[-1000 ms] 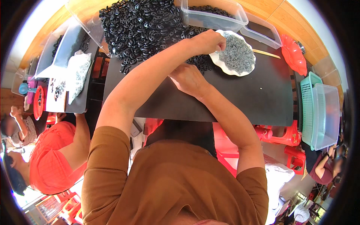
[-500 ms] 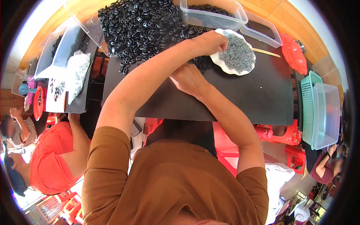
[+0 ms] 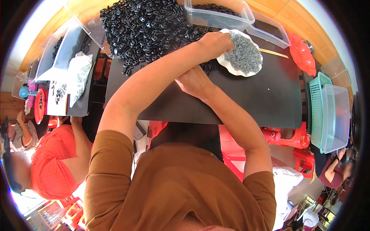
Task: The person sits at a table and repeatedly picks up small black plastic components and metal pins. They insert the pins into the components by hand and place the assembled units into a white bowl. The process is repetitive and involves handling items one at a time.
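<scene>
My arms are crossed over a black tabletop [image 3: 250,104]. My left hand [image 3: 216,40] reaches to the right, its fingers curled at the left rim of a white scalloped plate [image 3: 232,70] heaped with small grey metal parts [image 3: 246,54]. Whether it pinches any of them I cannot tell. My right hand [image 3: 192,82] lies below the left forearm near the table's middle, fingers bent and partly hidden. A big heap of black plastic buckle-like pieces [image 3: 150,27] covers the far left of the table, just beyond both hands.
Clear plastic bins [image 3: 216,17] stand at the far edge, with a thin stick [image 3: 273,53] and a red dish [image 3: 302,56] to the right. A green basket [image 3: 318,100] and a clear tub [image 3: 335,115] sit at the right. A person in orange [image 3: 54,165] works at the left.
My left hand has stayed at the plate's rim with only a slight shift. The right hand has not visibly moved.
</scene>
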The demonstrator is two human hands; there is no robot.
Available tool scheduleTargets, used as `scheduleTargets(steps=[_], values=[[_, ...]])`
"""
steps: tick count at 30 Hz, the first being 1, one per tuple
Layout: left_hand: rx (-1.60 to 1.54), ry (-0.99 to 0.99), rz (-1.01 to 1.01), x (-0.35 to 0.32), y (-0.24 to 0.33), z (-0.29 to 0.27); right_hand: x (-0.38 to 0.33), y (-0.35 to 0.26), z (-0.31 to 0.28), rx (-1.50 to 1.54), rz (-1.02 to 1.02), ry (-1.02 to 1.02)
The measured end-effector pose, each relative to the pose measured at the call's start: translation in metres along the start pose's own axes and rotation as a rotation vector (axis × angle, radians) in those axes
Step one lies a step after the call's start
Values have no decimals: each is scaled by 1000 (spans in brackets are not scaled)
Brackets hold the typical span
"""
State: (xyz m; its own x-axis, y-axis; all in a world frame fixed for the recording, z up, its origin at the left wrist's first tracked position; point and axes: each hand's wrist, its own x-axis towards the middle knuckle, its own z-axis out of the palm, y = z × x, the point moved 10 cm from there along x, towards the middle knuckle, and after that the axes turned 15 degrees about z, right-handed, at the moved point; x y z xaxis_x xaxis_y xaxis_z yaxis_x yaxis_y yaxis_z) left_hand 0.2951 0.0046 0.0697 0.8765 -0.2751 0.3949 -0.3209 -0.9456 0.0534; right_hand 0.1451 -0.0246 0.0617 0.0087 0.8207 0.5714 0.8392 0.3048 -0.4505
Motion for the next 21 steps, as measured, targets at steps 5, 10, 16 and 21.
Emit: scheduleTargets(steps=[5,10,16,21], values=[[-164,-76,-4,5,1,16,4,-6,-6,29,-39,13],[-113,-267,-92,6,-3,31,4,-7,-7,34,-65,54],[-293,-70,-86,2,-11,13,0,4,4,11,21,-16],[-363,0,-90,-1,-17,9,-2,9,11,-60,100,-105]])
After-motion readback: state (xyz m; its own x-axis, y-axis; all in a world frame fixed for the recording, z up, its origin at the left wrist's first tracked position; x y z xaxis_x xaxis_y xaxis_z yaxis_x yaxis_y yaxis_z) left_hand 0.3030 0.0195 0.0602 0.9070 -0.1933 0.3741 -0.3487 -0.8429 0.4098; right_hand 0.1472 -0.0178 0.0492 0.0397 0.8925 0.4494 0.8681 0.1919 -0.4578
